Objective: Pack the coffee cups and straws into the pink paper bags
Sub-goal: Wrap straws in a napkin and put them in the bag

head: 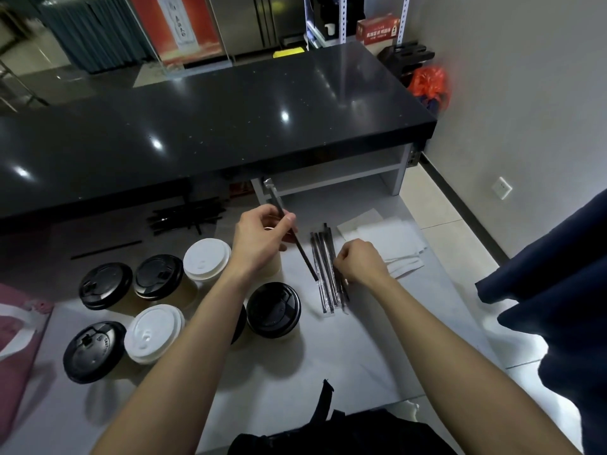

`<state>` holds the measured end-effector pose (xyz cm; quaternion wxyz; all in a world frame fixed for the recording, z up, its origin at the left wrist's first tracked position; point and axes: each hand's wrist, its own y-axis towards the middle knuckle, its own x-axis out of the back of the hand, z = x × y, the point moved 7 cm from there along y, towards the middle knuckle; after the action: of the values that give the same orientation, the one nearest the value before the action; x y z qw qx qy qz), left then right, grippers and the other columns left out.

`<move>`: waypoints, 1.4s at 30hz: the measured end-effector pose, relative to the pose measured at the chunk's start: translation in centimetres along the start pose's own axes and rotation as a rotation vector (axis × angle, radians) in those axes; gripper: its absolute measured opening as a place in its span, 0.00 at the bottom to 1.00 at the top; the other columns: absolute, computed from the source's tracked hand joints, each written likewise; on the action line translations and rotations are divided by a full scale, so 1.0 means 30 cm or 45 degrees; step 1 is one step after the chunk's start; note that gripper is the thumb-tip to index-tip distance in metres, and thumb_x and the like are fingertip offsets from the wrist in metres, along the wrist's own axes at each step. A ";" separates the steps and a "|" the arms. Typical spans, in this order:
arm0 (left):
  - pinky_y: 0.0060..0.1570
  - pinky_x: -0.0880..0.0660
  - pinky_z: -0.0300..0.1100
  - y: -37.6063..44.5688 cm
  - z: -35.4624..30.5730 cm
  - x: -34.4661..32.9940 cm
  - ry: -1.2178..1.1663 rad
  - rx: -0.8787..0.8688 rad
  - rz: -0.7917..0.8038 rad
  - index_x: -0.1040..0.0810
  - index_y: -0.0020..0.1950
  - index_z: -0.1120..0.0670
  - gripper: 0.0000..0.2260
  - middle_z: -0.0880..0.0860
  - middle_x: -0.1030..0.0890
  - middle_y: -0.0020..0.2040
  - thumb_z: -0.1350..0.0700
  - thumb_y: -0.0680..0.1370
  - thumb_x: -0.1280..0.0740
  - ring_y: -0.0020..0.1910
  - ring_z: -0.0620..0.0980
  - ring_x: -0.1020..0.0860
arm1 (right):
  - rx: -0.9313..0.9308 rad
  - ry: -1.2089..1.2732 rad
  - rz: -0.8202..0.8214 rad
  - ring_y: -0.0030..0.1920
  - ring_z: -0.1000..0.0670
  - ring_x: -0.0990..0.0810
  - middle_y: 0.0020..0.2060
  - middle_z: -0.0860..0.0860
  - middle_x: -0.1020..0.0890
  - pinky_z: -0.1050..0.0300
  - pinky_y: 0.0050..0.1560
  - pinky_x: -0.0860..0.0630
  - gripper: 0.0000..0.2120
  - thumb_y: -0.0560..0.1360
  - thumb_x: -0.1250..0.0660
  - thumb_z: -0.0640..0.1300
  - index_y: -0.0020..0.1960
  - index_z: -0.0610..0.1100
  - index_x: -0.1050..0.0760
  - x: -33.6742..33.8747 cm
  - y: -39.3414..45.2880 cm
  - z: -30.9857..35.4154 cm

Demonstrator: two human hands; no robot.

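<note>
Head view. Left hand (pixel 259 236) raised at centre, thumb and fingers pinching one wrapped black straw (pixel 289 229), which slants from 11 o'clock down to 5. Right hand (pixel 358 262) at 3 o'clock of it, fingers curled onto a bundle of wrapped straws (pixel 326 280) lying on the grey worktop (pixel 361 349). Lidded coffee cups (pixel 154 303), black and white lids, clustered at 8 o'clock of the left hand, standing upright. Pink paper bag (pixel 14 333) flat at the far 9 o'clock edge. Loose pile of black straws (pixel 187 216) at 10 o'clock, under the black counter (pixel 230 116). White napkins (pixel 387 241) at 2 o'clock of the right hand.
</note>
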<state>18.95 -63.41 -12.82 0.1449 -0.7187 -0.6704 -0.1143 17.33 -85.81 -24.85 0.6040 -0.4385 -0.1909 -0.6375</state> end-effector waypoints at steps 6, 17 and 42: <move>0.38 0.16 0.44 0.007 -0.005 -0.007 0.003 -0.010 -0.014 0.14 0.54 0.55 0.05 0.52 0.10 0.44 0.55 0.84 0.27 0.43 0.52 0.10 | -0.001 0.042 0.016 0.39 0.45 0.13 0.34 0.44 0.13 0.52 0.42 0.16 0.08 0.74 0.29 0.41 0.41 0.37 0.15 0.012 -0.011 -0.032; 0.41 0.18 0.43 0.015 -0.024 -0.114 -0.054 0.045 0.167 0.12 0.53 0.58 0.07 0.54 0.10 0.45 0.55 0.84 0.26 0.44 0.52 0.10 | 0.491 0.769 0.017 0.30 0.47 0.17 0.40 0.44 0.14 0.56 0.35 0.20 0.04 0.82 0.26 0.42 0.48 0.47 0.17 0.228 -0.107 0.173; 0.29 0.34 0.39 0.080 -0.012 -0.253 -0.151 0.104 0.245 0.19 0.55 0.54 0.11 0.46 0.24 0.35 0.46 0.87 0.32 0.29 0.44 0.31 | 0.064 0.072 -0.352 0.55 0.44 0.19 0.52 0.48 0.19 0.48 0.55 0.21 0.10 0.80 0.29 0.51 0.54 0.49 0.11 0.222 -0.002 -0.220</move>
<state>20.77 -70.74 -15.33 0.1446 -0.7787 -0.6098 -0.0297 15.88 -94.92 -23.16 0.5263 -0.3746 -0.2482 -0.7218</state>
